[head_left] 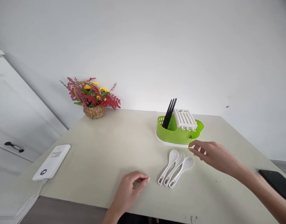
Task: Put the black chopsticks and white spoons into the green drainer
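On the worktop (98, 155), head view: three white spoons (177, 168) lie fanned between your hands. Your left hand (131, 189) has thumb and index tips pressed together, nothing pinched; your right hand (210, 154), fingers loosely parted, nears the green cutlery caddy (172, 135).

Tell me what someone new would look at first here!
Probably the bright green holder, standing near the back of the table with black sticks poking up. Next, the basket of red and yellow flowers by the wall, farther left. Then three white spoons, lying in front of the holder.
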